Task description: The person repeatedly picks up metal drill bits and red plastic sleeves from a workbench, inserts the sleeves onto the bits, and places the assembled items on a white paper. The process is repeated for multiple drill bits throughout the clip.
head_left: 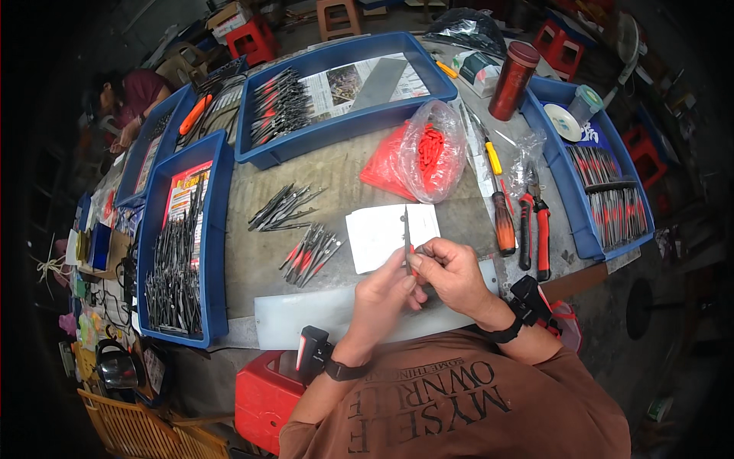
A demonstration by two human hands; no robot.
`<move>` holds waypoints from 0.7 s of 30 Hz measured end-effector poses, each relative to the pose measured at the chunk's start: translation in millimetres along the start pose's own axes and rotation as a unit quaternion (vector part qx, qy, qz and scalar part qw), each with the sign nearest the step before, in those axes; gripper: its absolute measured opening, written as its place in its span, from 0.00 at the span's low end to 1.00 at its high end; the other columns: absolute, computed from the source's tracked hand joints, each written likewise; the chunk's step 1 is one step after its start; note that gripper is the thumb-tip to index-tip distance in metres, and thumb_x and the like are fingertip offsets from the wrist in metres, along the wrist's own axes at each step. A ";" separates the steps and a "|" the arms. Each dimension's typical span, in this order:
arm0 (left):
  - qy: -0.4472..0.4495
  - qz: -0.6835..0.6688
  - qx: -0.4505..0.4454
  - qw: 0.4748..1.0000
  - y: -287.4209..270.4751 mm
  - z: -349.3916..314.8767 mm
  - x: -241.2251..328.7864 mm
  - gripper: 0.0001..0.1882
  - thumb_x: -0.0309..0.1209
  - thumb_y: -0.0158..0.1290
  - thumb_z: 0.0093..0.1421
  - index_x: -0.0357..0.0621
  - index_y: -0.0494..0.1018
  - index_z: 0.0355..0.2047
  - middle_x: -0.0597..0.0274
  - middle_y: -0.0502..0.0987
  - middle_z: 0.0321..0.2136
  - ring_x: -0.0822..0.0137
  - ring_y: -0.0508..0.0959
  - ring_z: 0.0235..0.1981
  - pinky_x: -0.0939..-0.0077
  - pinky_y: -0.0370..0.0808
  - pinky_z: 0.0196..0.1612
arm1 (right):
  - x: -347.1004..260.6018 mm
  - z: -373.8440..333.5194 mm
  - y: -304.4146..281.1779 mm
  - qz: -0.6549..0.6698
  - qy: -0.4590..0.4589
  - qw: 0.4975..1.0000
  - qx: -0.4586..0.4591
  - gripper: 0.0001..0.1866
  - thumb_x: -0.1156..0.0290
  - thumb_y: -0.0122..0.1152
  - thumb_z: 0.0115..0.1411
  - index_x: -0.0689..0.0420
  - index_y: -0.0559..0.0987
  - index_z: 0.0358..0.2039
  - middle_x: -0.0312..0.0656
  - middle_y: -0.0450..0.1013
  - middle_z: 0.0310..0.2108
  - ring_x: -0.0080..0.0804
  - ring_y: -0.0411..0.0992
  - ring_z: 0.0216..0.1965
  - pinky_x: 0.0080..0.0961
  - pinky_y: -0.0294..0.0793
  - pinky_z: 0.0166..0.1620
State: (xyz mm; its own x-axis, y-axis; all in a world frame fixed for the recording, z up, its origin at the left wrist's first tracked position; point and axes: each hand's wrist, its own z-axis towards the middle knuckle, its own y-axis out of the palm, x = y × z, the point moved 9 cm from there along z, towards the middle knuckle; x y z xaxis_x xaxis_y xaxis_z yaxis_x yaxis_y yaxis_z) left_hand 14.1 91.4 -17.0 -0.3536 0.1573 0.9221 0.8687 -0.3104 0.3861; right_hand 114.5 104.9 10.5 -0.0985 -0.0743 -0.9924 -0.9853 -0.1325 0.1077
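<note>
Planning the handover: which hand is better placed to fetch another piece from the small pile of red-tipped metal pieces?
Left hand, probably: the pile lies on its side, nearer than to the right hand.

Blue trays (222,199), red sleeves in a clear bag (432,149), a dark-red flask (514,80), a white sheet (382,233).

Left hand (384,294) and right hand (453,269), fingers curled and touching at centre; forearms enter from six o'clock, wrists banded.
</note>
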 end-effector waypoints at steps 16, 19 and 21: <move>-0.068 -0.063 -0.063 0.994 8.7 -0.6 -2.9 0.26 0.23 0.43 0.61 0.43 0.52 0.60 0.53 0.75 0.32 0.68 0.75 0.24 0.80 0.73 0.23 | 0.7 3.2 -0.4 0.078 0.035 0.996 -0.025 0.10 0.73 0.50 0.59 0.67 0.69 0.24 0.36 0.64 0.13 0.24 0.67 0.13 0.22 0.67 0.15; -0.069 -0.070 -0.063 0.993 8.6 -0.9 -3.3 0.26 0.23 0.43 0.61 0.44 0.52 0.60 0.53 0.75 0.32 0.67 0.75 0.24 0.80 0.73 0.23 | 3.0 2.8 0.7 0.082 0.049 0.995 -0.024 0.10 0.73 0.49 0.59 0.67 0.69 0.24 0.36 0.64 0.13 0.23 0.67 0.13 0.22 0.67 0.15; -0.066 -0.073 -0.064 0.993 8.6 -1.0 -3.3 0.26 0.23 0.43 0.61 0.44 0.52 0.60 0.54 0.75 0.31 0.67 0.75 0.24 0.80 0.73 0.23 | 2.5 2.0 1.2 0.087 0.049 0.995 -0.024 0.10 0.73 0.50 0.58 0.66 0.69 0.24 0.36 0.64 0.13 0.23 0.67 0.13 0.21 0.66 0.15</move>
State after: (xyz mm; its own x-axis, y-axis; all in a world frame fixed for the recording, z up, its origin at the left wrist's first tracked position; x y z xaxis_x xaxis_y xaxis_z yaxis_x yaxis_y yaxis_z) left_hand 22.3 87.3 -16.6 -0.4168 0.3294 0.8472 0.7573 -0.3897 0.5240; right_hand 112.7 106.5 8.0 -0.2499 -0.1966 -0.9481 -0.9468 -0.1556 0.2818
